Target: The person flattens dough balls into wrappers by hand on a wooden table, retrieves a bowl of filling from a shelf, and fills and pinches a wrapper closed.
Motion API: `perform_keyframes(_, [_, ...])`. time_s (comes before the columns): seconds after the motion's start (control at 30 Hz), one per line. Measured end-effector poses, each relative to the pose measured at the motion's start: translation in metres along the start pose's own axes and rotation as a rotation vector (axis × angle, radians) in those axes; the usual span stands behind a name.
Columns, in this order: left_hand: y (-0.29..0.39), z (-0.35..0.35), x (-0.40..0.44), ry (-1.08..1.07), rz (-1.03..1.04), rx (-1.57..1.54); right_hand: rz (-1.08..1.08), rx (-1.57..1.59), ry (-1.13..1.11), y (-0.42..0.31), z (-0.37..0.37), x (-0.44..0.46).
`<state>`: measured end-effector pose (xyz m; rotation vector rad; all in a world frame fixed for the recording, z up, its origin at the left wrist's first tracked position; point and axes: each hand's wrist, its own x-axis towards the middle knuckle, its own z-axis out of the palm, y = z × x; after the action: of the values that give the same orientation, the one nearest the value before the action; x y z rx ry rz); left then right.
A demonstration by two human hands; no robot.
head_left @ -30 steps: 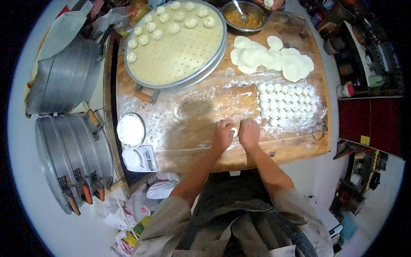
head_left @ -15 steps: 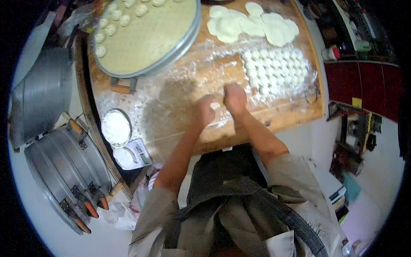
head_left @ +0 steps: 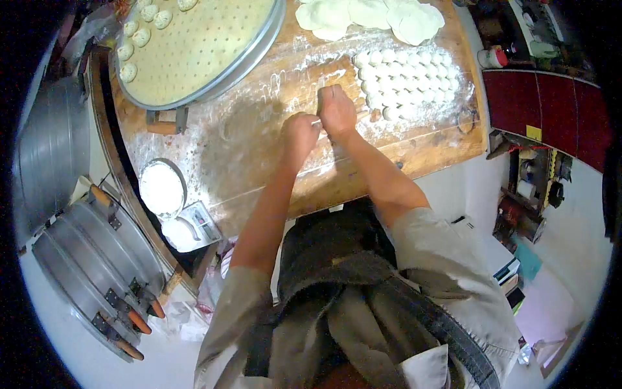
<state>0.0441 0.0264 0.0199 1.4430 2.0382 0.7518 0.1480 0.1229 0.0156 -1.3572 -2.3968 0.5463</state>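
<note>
Far left stand stacked grey metal steamers [head_left: 97, 266]. At the wooden desk's [head_left: 253, 165] upper left, a round, metal-rimmed tray [head_left: 204, 55] bears pleated white buns [head_left: 142, 37]; nearer lies a round bowl of white flour [head_left: 162, 188]. The left hand [head_left: 300, 137] is curled closed on a small piece of white dough [head_left: 316, 122], smooth-looking, mostly hidden, above the desk's floured middle. The right hand [head_left: 337, 113] is closed beside it, its contents hidden. Farther right, small, rounded white dough pieces [head_left: 408, 81] sit in close rows, below overlapping flat dough discs [head_left: 414, 23].

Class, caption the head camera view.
Bare left hand and right hand, a small white bit between them, above a floured wooden table with rows of round white dough pieces.
</note>
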Motion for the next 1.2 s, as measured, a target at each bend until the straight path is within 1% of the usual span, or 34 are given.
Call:
perform_keyframes(0.03, [0.000, -0.003, 0.000, 0.001, 0.004, -0.003, 0.000, -0.004, 0.003, 0.000, -0.006, -0.007])
perform_keyframes(0.1, [-0.007, -0.008, -0.002, 0.022, -0.175, -0.249, -0.089, -0.090, -0.176, 0.010, -0.015, -0.031])
perform_keyframes(0.13, [-0.026, 0.001, -0.011, 0.079, -0.244, -0.311, -0.058, -0.073, -0.188, 0.020, -0.019, -0.054])
perform_keyframes(0.17, [-0.043, 0.009, -0.021, 0.077, -0.241, -0.315, -0.057, -0.078, -0.186, 0.025, -0.025, -0.066])
perform_keyframes(0.23, [-0.064, 0.020, -0.042, 0.055, -0.344, -0.584, -0.292, 0.015, -0.022, 0.033, -0.030, -0.080])
perform_keyframes(0.27, [-0.053, 0.016, -0.047, 0.123, -0.189, -0.399, -0.251, -0.064, -0.055, 0.033, -0.017, -0.066])
perform_keyframes(0.3, [-0.037, 0.005, -0.042, 0.110, -0.200, -0.393, -0.239, -0.055, -0.065, 0.027, -0.006, -0.048])
perform_keyframes(0.37, [-0.009, -0.014, -0.022, 0.031, -0.047, -0.272, -0.069, -0.056, -0.032, 0.010, 0.000, -0.015])
perform_keyframes(0.4, [-0.012, -0.012, -0.011, -0.007, -0.021, -0.138, -0.074, -0.060, -0.031, 0.007, 0.001, -0.013])
perform_keyframes(0.43, [-0.012, -0.011, -0.003, 0.004, -0.012, -0.143, -0.098, -0.052, -0.019, 0.005, 0.000, -0.005])
perform_keyframes(0.5, [-0.017, -0.010, -0.004, -0.011, -0.182, -0.255, -0.112, -0.039, -0.011, 0.009, -0.008, -0.022])
perform_keyframes(0.53, [-0.033, -0.004, -0.011, 0.096, -0.148, -0.360, -0.145, -0.097, -0.120, 0.021, -0.014, -0.048])
perform_keyframes(0.57, [-0.054, 0.005, -0.017, 0.103, -0.142, -0.359, -0.176, -0.156, -0.229, 0.027, -0.019, -0.062])
perform_keyframes(0.6, [-0.075, 0.014, -0.027, 0.037, -0.295, -0.458, -0.175, -0.157, -0.229, 0.028, -0.021, -0.068])
perform_keyframes(0.63, [-0.084, 0.020, -0.037, -0.029, -0.453, -0.556, -0.222, -0.111, -0.135, 0.029, -0.023, -0.073])
perform_keyframes(0.67, [-0.061, 0.012, -0.045, -0.004, -0.462, -0.694, -0.270, -0.062, -0.041, 0.030, -0.022, -0.074])
perform_keyframes(0.7, [-0.039, 0.000, -0.039, -0.011, -0.468, -0.686, -0.262, -0.055, -0.044, 0.027, -0.016, -0.065])
perform_keyframes(0.77, [-0.008, -0.020, -0.029, 0.043, -0.174, -0.319, -0.117, -0.039, -0.036, 0.013, -0.006, -0.027])
perform_keyframes(0.8, [-0.015, -0.013, -0.019, 0.038, -0.050, -0.224, -0.110, -0.039, -0.042, 0.010, -0.001, -0.021])
perform_keyframes(0.87, [-0.025, -0.006, -0.006, 0.040, -0.064, -0.225, -0.110, -0.077, 0.013, 0.007, 0.003, -0.003])
perform_keyframes(0.9, [-0.031, -0.006, -0.005, 0.034, -0.081, -0.221, -0.110, -0.077, 0.018, 0.012, 0.002, -0.016])
perform_keyframes(0.93, [-0.038, -0.008, -0.011, 0.099, -0.152, -0.306, -0.113, -0.124, -0.090, 0.018, -0.004, -0.039])
perform_keyframes(0.97, [-0.055, -0.005, -0.016, 0.112, -0.145, -0.306, -0.122, -0.174, -0.193, 0.025, -0.009, -0.050])
perform_keyframes(1.0, [-0.074, 0.003, -0.028, 0.168, -0.364, -0.561, -0.125, -0.175, -0.190, 0.026, -0.016, -0.057])
perform_keyframes(1.03, [-0.082, 0.007, -0.043, 0.214, -0.594, -0.811, -0.196, -0.141, -0.121, 0.026, -0.023, -0.070])
perform_keyframes(1.07, [-0.079, 0.006, -0.054, 0.212, -0.604, -0.807, -0.268, -0.103, -0.054, 0.026, -0.026, -0.077])
perform_keyframes(1.1, [-0.075, 0.001, -0.060, 0.134, -0.560, -0.786, -0.257, -0.095, -0.053, 0.023, -0.021, -0.068])
perform_keyframes(1.13, [-0.071, -0.004, -0.064, 0.053, -0.516, -0.764, -0.146, -0.067, -0.037, 0.018, -0.010, -0.048])
perform_keyframes(1.17, [-0.061, -0.011, -0.058, 0.048, -0.511, -0.756, -0.043, -0.043, -0.015, 0.015, 0.001, -0.028])
perform_keyframes(1.2, [-0.045, -0.018, -0.049, 0.084, -0.373, -0.450, -0.036, -0.039, -0.008, 0.012, 0.009, -0.014])
